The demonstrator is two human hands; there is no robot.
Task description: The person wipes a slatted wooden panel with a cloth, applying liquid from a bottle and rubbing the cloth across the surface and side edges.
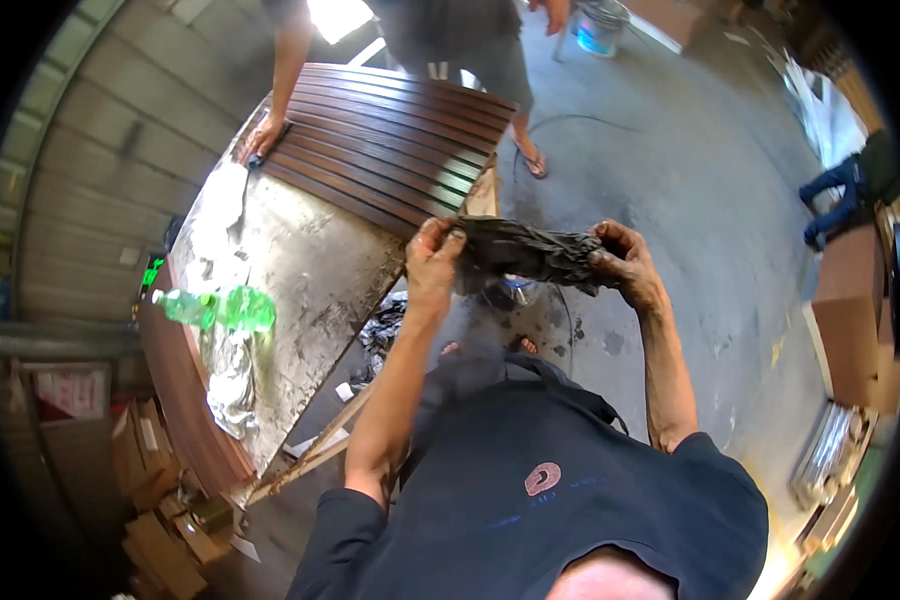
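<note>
A dark, stained, crumpled rag [530,252] is stretched between my two hands above the floor, beside the table's right edge. My left hand [432,268] pinches its left end, close to the near corner of a dark brown ribbed panel [380,140]. Gripping the other end is my right hand [630,265], its fingers smudged dark. The panel lies on a stained, pale worktable [320,260]. On the panel's far left edge, a co-worker's hand [263,138] presses a small dark cloth.
Green plastic bottles [247,308] lie on the table's left side, near a crumpled white cloth [232,385]. Brown boards [195,400] run along that edge. A co-worker stands beyond the panel. Cardboard boxes [155,545] sit lower left; a bucket [600,28] stands far off.
</note>
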